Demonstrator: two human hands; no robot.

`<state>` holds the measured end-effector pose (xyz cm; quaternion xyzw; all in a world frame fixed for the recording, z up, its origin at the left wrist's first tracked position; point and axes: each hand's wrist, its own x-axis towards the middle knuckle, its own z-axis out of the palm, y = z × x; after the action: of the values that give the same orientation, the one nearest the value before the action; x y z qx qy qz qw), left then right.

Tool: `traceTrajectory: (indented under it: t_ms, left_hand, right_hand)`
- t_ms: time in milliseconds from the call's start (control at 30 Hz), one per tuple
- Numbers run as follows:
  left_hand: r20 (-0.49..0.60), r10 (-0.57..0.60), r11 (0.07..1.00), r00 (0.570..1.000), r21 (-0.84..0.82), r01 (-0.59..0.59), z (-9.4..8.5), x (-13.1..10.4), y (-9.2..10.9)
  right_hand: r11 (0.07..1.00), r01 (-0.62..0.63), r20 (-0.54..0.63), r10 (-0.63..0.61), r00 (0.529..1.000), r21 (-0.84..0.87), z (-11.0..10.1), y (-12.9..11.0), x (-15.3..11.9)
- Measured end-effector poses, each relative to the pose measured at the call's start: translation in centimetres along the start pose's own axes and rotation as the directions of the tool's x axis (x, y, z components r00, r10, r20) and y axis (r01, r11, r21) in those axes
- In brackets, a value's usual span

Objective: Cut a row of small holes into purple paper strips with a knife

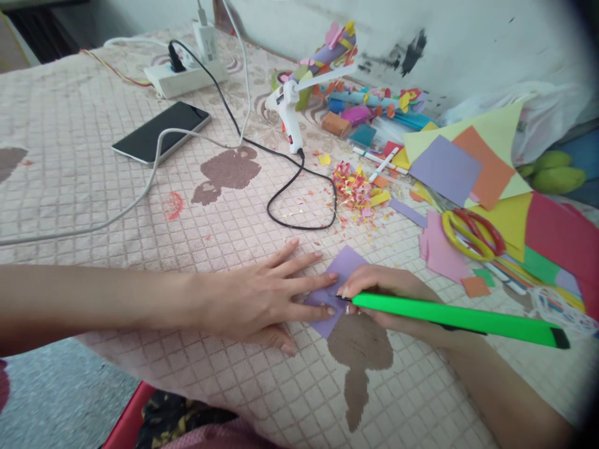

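A small purple paper piece lies on the quilted tablecloth near the front centre. My left hand lies flat with its fingers spread, two fingertips resting on the paper. From the right, my right hand grips a long bright green tool, which looks like a pen or a cutter. Its dark, thin tip touches the paper between my two hands. The green body extends to the right above my right forearm.
Scissors, coloured paper sheets and paper scraps lie to the right. Farther back are a white glue gun with a black cord, a phone and a power strip. A white cable crosses the left side.
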<state>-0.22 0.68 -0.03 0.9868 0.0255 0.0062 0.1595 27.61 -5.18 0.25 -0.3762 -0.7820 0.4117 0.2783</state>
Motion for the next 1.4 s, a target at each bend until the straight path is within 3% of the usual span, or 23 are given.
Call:
traceTrajectory:
  t_ms: [333,567,1033,1400]
  left_hand:
    - [-0.055,-0.009,1.0,0.998,-0.023,0.007,0.3,0.1,0.4]
    - [-0.037,0.029,0.999,0.999,-0.045,-0.03,0.2,-0.1,0.0]
    - [-0.085,-0.02,0.999,0.996,-0.04,0.017,0.5,-0.1,0.3]
    - [-0.04,0.029,0.999,0.999,-0.022,-0.03,-0.1,0.1,-0.1]
  right_hand:
    - [0.999,-0.051,0.011,0.051,0.999,-0.014,0.0,-0.4,-0.1]
    - [0.999,-0.049,0.022,0.049,0.999,-0.017,-0.1,0.2,-0.5]
    - [0.999,-0.049,0.0,0.049,0.999,-0.017,0.1,-0.5,0.0]
    - [0.998,-0.062,-0.011,0.062,0.998,0.018,0.4,0.4,-0.5]
